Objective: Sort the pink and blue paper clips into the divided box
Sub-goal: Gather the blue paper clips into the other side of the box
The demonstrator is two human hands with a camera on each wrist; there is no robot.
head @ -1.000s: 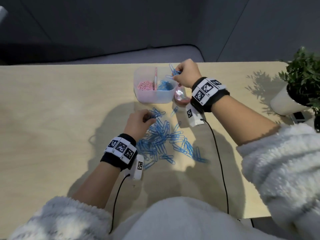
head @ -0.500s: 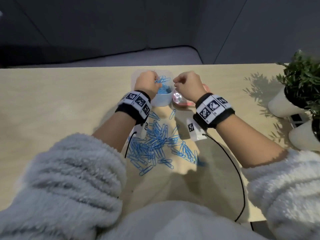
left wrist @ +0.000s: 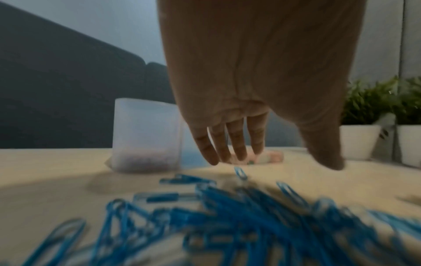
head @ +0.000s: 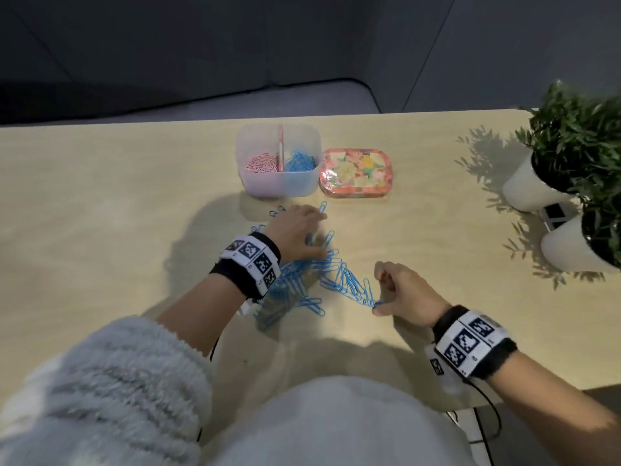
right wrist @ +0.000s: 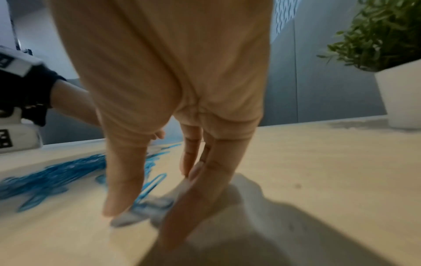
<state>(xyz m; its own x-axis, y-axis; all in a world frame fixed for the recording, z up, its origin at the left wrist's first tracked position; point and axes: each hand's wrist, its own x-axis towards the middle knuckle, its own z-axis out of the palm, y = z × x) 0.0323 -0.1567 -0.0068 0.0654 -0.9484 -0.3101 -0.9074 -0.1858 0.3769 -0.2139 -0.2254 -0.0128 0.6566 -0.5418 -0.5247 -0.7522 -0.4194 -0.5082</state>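
Head view shows the translucent plastic divided box (head: pixel 279 183) with pink paper clips (head: pixel 260 164) left and blue paper clips (head: pixel 299 162) right of its divider. On the wooden table (head: pixel 100 213) a loose heap of blue clips (head: pixel 322 280) remains, no pink visible, so sorting looks mostly done. Left hand (head: pixel 297 232) hangs over the heap with fingers extended, empty; right hand (head: pixel 403 292) reaches for a clip at the heap's right edge, thumb and forefinger apart.

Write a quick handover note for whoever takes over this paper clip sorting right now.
Left hand: open, fingers spread over the blue clip pile, holding nothing.
Right hand: fingers down at the pile's right edge on a blue clip; grip unclear.
Divided box: pink clips in the left compartment, blue clips in the right.
Done: no pink clips visible on the table.
Left: move the loose blue pile into the right compartment.
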